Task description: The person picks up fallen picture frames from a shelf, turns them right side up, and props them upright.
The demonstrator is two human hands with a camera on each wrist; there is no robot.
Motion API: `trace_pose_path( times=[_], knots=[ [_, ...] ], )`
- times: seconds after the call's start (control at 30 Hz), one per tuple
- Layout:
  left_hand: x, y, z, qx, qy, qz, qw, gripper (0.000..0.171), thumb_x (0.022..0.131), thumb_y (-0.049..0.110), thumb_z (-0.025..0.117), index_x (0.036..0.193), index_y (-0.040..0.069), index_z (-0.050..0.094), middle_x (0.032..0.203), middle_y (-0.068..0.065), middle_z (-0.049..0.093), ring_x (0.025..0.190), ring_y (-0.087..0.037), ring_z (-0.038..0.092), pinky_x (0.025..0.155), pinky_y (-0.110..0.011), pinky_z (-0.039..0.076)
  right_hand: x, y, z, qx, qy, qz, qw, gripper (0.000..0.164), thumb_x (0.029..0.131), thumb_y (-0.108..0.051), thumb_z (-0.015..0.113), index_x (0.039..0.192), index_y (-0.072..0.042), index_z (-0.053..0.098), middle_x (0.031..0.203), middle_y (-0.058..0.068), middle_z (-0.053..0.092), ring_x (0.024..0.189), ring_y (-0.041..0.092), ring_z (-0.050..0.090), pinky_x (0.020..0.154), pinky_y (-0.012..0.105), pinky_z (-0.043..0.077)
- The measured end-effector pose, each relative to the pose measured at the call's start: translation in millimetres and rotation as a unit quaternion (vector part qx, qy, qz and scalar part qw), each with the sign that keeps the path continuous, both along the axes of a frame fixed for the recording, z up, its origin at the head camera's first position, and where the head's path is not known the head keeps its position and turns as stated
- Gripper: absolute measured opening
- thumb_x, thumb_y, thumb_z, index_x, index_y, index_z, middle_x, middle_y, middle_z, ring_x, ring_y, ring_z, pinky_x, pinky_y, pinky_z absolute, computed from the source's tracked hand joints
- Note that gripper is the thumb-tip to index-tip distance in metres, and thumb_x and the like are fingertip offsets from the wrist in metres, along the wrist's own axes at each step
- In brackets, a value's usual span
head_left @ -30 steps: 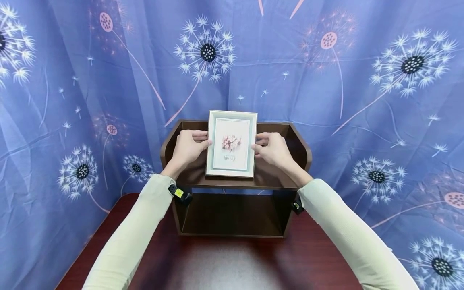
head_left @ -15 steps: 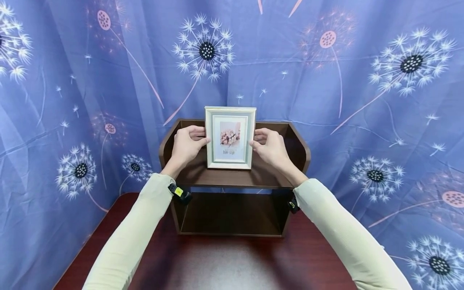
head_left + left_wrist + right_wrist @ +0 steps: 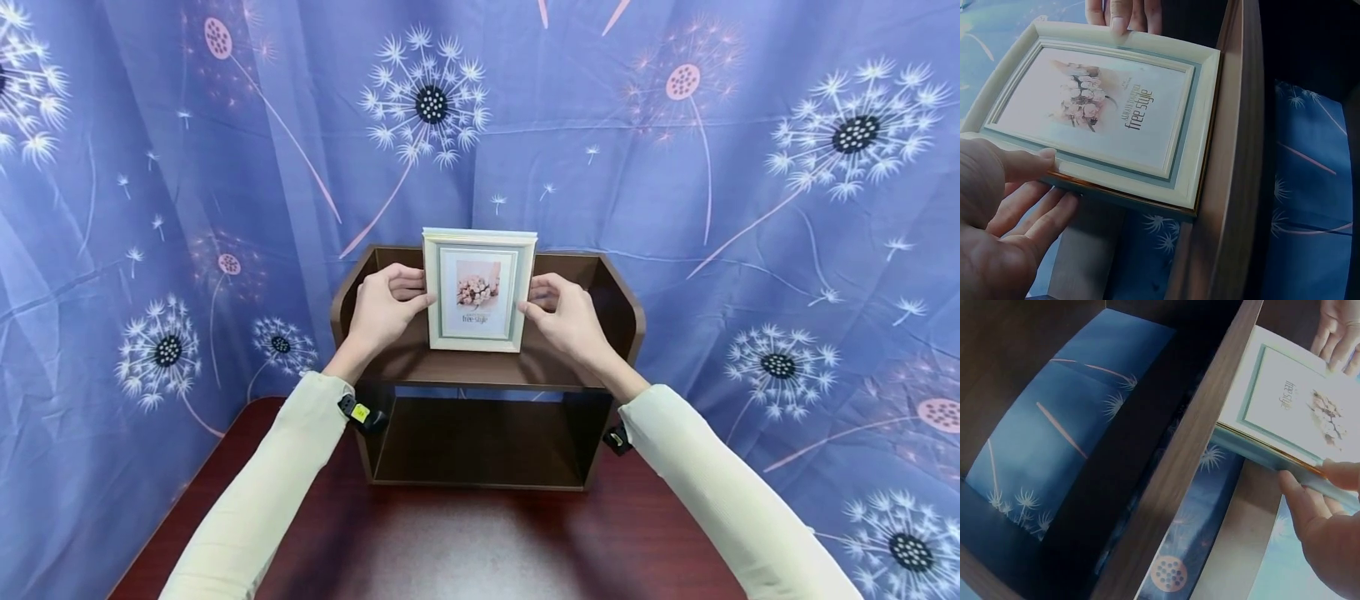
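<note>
Between both hands a cream picture frame [image 3: 476, 343] with a grey-green inner border stands nearly upright on the top shelf [image 3: 412, 371] of a dark brown rack. Its picture shows pink flowers above the words "free style". My left hand [image 3: 386, 308] pinches its left edge, thumb on the front border and fingers behind. On the opposite side my right hand [image 3: 566, 315] pinches the right edge the same way. In the left wrist view the frame's bottom edge lies at the shelf board [image 3: 1213, 187]. From the right wrist view, the frame's side [image 3: 1254, 450] shows.
The two-tier rack [image 3: 636, 321] has raised side panels and a lower compartment [image 3: 480, 446]. It stands on a dark red, glossy table [image 3: 465, 550]. Behind hangs a blue curtain [image 3: 517, 150] with dandelion prints, which also closes in both sides.
The frame has moved back from the shelf's front edge, and its earlier slant has straightened. In the last half second its top has dipped slightly in view; both hands keep hold.
</note>
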State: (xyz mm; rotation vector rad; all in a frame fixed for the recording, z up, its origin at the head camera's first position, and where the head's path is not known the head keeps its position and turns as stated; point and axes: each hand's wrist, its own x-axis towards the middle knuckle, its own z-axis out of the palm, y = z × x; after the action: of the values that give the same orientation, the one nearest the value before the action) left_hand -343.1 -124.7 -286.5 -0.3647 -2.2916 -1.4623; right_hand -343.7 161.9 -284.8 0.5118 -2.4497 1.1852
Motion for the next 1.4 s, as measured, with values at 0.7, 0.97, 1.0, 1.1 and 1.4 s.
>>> trace_pose_path(
  times=[0.7,0.97,1.0,1.1,1.4],
  knots=[
    [-22.1,-2.4,0.4,-0.002,-0.013,-0.011,0.9999,0.035,0.097,0.008,0.075,0.13,0.0,0.068,0.125,-0.021,0.075,0.116,-0.033,0.075,0.097,-0.043,0.063,14.0,-6.8,2.9,0.023,-0.027,0.045,0.998,0.034,0.093,-0.022,0.082,0.121,-0.008,0.07,0.119,0.012,0.077,0.104,0.028,0.078,0.087,0.044,0.063],
    [-39.0,-0.8,2.8,0.014,-0.024,-0.026,0.9993,0.039,0.101,0.005,0.068,0.14,0.002,0.065,0.133,-0.022,0.072,0.123,-0.034,0.072,0.102,-0.043,0.061,19.6,-25.3,4.3,0.041,-0.047,0.086,0.994,0.03,0.093,-0.02,0.081,0.119,-0.01,0.071,0.116,0.009,0.079,0.105,0.024,0.077,0.091,0.043,0.062],
    [-40.8,0.4,3.3,0.013,-0.028,-0.026,0.9992,0.04,0.102,0.005,0.066,0.142,0.002,0.063,0.135,-0.022,0.071,0.125,-0.034,0.071,0.103,-0.043,0.06,19.8,-27.9,4.1,0.044,-0.046,0.092,0.994,0.03,0.093,-0.019,0.081,0.12,-0.01,0.071,0.116,0.009,0.079,0.105,0.024,0.078,0.091,0.044,0.062],
    [-46.9,4.5,4.0,0.008,-0.036,-0.027,0.999,0.043,0.103,0.005,0.063,0.146,0.003,0.061,0.139,-0.022,0.068,0.13,-0.034,0.068,0.107,-0.044,0.058,21.2,-36.0,3.9,0.053,-0.039,0.104,0.992,0.029,0.093,-0.018,0.081,0.119,-0.009,0.072,0.115,0.008,0.08,0.103,0.022,0.078,0.093,0.043,0.062],
    [-63.8,14.3,-2.9,0.047,-0.046,-0.051,0.9965,0.047,0.104,0.001,0.059,0.15,0.002,0.056,0.143,-0.023,0.066,0.134,-0.034,0.065,0.111,-0.044,0.055,25.0,-53.7,-1.1,0.036,-0.035,0.11,0.993,0.026,0.091,-0.022,0.084,0.108,-0.009,0.069,0.098,0.007,0.08,0.089,0.016,0.079,0.084,0.034,0.063]
  ],
)
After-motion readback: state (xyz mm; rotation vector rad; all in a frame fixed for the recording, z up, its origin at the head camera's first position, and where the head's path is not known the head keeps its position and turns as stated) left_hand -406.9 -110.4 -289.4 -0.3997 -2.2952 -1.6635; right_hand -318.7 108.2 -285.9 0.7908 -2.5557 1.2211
